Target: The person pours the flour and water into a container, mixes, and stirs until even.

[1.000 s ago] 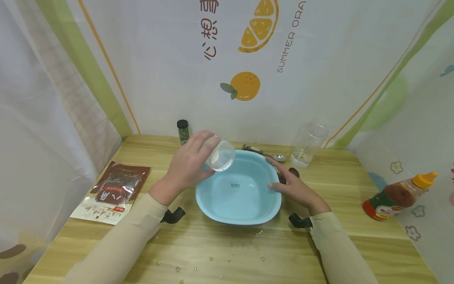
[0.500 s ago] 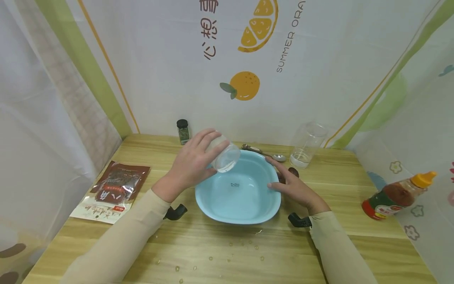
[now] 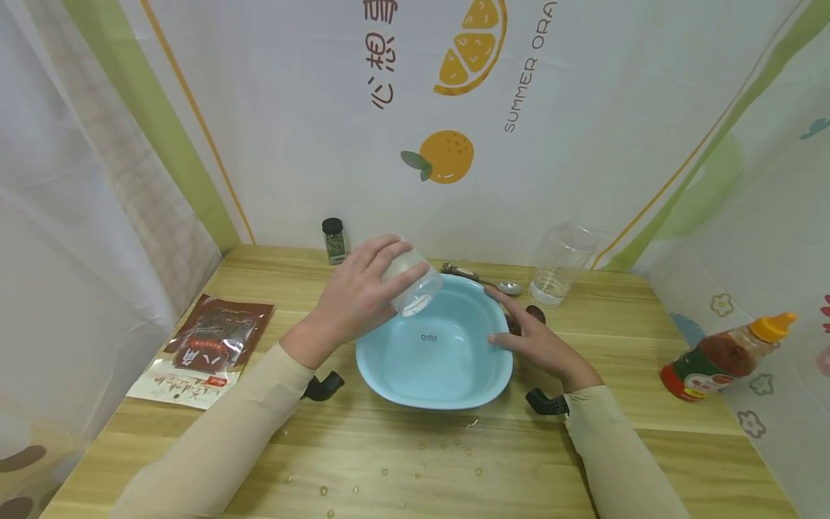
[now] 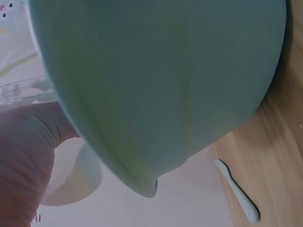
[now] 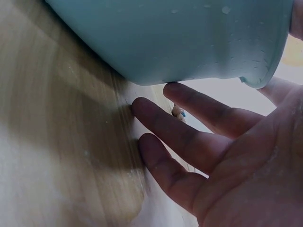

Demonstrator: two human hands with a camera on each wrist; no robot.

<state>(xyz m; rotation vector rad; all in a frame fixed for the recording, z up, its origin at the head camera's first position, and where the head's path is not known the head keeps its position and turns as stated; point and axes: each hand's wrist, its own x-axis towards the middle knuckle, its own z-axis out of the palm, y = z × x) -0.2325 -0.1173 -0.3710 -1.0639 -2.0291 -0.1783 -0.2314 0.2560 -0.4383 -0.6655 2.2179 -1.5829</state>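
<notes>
My left hand (image 3: 359, 292) holds a clear cup (image 3: 424, 294) tilted over the left rear part of a light blue basin (image 3: 431, 375), its mouth facing down to the right. Nothing can be made out flowing from it, and the basin's floor shows bare around the printed letters. On the basin's right rim rests my right hand (image 3: 541, 339), thumb inside and fingers outside. The right wrist view has the other fingers (image 5: 182, 135) spread beside the basin's outer wall (image 5: 184, 42), which bears droplets. In the left wrist view the basin wall (image 4: 156, 94) hides much of the left hand.
Behind the basin lie a spoon (image 3: 509, 288) and a tall clear glass (image 3: 560, 270) with some liquid. A green-filled jar (image 3: 333, 244) stands at the back left, a brown packet (image 3: 214, 346) at left, a red sauce bottle (image 3: 723, 360) at right. Droplets dot the front tabletop (image 3: 389, 497).
The left hand has moved slightly right and tipped the cup further over the basin. The right hand and the basin have stayed in place.
</notes>
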